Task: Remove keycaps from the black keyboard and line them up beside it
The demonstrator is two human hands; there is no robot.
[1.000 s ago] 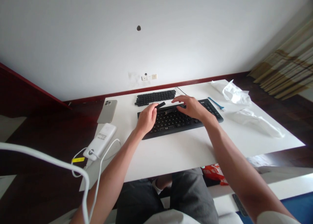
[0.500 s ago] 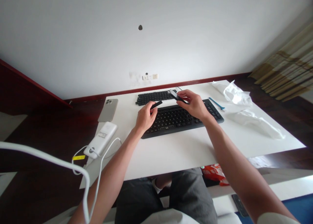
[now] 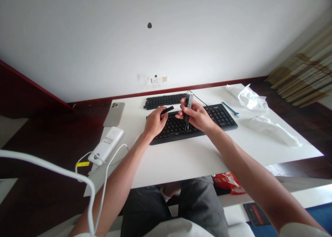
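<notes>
Clamping fingers (image 3: 162, 115): left hand (image 3: 155, 122) on a black strip (image 3: 167, 110), right hand (image 3: 195, 116) on a wire-tipped tool (image 3: 187, 107)

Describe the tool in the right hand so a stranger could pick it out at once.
On the white desk, find the black keyboard nearest the edge. Above it, the right hand holds a slim grey tool upright, with a thin wire loop poking out below the fingers. The black strip in the left hand has no such loop.
</notes>
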